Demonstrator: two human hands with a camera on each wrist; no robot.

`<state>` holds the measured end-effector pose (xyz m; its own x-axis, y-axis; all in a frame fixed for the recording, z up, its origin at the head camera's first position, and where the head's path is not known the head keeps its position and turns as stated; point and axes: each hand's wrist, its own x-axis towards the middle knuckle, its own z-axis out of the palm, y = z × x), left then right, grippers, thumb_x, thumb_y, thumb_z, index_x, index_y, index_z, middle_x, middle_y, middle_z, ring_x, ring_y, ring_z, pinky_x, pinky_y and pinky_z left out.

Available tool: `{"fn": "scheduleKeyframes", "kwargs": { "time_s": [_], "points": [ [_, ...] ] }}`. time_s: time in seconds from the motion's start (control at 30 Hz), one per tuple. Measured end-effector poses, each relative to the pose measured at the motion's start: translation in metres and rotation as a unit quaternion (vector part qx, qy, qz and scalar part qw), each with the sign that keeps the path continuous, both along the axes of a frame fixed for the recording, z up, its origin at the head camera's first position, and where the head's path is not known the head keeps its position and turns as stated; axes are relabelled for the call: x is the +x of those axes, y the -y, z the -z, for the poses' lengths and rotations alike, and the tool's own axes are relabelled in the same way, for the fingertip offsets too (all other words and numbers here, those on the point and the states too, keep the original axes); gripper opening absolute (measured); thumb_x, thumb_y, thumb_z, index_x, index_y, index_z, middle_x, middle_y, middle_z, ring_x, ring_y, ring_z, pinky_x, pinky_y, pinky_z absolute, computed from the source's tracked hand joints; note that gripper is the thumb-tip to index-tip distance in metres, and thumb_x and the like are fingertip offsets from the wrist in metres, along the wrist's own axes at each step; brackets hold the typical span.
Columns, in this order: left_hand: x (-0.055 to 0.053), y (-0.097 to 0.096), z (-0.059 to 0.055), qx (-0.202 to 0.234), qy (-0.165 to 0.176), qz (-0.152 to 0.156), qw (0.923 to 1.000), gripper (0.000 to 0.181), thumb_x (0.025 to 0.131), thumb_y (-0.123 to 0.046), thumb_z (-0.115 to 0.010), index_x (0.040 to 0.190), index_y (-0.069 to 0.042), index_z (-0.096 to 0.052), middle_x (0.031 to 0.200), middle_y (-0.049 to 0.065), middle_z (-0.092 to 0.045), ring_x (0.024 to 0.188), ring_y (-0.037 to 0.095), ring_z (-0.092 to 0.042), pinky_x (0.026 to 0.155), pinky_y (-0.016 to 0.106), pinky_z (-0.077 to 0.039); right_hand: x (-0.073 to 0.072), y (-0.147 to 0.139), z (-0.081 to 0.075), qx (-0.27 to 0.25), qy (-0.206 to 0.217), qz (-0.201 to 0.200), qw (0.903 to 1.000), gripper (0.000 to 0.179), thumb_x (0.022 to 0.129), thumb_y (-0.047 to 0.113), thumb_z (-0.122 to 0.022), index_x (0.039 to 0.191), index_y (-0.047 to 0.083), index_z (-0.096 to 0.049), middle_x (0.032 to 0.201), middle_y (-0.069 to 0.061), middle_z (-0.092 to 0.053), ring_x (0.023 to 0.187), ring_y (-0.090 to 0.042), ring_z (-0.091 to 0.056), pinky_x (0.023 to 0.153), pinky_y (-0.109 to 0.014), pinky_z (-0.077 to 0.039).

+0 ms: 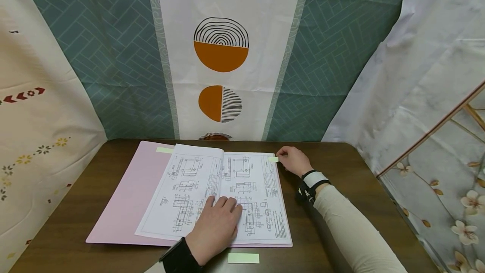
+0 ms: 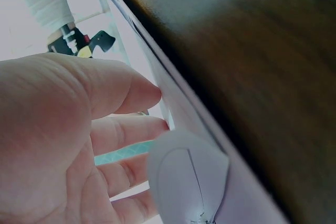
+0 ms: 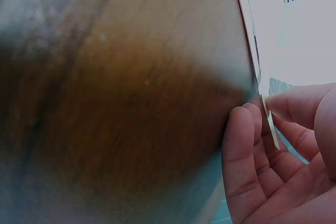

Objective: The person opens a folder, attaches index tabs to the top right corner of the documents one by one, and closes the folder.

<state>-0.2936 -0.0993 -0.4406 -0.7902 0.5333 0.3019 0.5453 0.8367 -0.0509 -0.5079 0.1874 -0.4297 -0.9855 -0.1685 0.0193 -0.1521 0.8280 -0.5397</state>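
One grip [image 1: 295, 161] (right hand, fingertips together) pinches a green tab [image 1: 273, 159].

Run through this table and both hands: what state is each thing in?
Pink folder: open on the table.
Drawing pages: spread open.
Right-edge green tab: pinched, overlapping the pages' edge.
Upper-left green tab: flat over the pink folder.
Front green strip: flat, apart from folder.
Left hand: resting on the pages.
Right hand: pinching right-edge green tab.
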Motion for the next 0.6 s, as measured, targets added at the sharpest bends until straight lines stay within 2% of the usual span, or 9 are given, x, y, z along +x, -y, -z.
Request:
{"fn": "scheduleKeyframes", "kwargs": {
  "time_s": [0.23, 0.33, 0.47, 0.6],
  "points": [
    [0.0003, -0.0002, -0.0012, -0.004, 0.007, -0.004, 1.0, 0.028, 0.096, -0.025, -0.08, 0.12, -0.011, -0.076, 0.117, 0.007, -0.072, 0.112, 0.031, -0.067, 0.1, 0.062, -0.05, -0.0005, 0.0023, 0.0002, 0.008, 0.003, 0.008, 0.9999, 0.024, 0.109, 0.029, -0.07, 0.119, 0.009, -0.078, 0.099, -0.006, -0.074, 0.072, -0.021, -0.065, 0.068, -0.038, -0.051],
    [0.0005, -0.0004, -0.0016, -0.001, 0.004, -0.002, 1.0, 0.026, 0.096, -0.024, -0.079, 0.119, -0.011, -0.076, 0.116, 0.007, -0.072, 0.11, 0.031, -0.067, 0.099, 0.062, -0.05, -0.0021, 0.003, 0.0017, 0.021, -0.003, 0.008, 0.9997, 0.023, 0.107, 0.032, -0.074, 0.116, 0.011, -0.079, 0.103, -0.007, -0.076, 0.082, -0.025, -0.066, 0.077, -0.043, -0.053],
    [0.0007, -0.001, -0.0026, 0.002, 0.006, -0.001, 1.0, 0.025, 0.096, -0.023, -0.079, 0.118, -0.011, -0.076, 0.115, 0.007, -0.072, 0.11, 0.03, -0.067, 0.099, 0.062, -0.05, -0.0046, 0.0031, 0.0042, 0.038, -0.014, 0.006, 0.9992, 0.021, 0.105, 0.029, -0.076, 0.114, 0.011, -0.08, 0.116, -0.009, -0.078, 0.096, -0.029, -0.066, 0.09, -0.05, -0.054],
    [0.0011, -0.0016, -0.004, 0.001, 0.014, -0.005, 0.9999, 0.026, 0.097, -0.024, -0.079, 0.119, -0.012, -0.076, 0.116, 0.007, -0.072, 0.111, 0.03, -0.066, 0.099, 0.062, -0.049, -0.0063, 0.0032, 0.0055, 0.041, -0.011, 0.01, 0.999, 0.02, 0.105, 0.03, -0.077, 0.113, 0.012, -0.08, 0.118, -0.009, -0.078, 0.1, -0.03, -0.067, 0.093, -0.052, -0.054]
  ]
}}
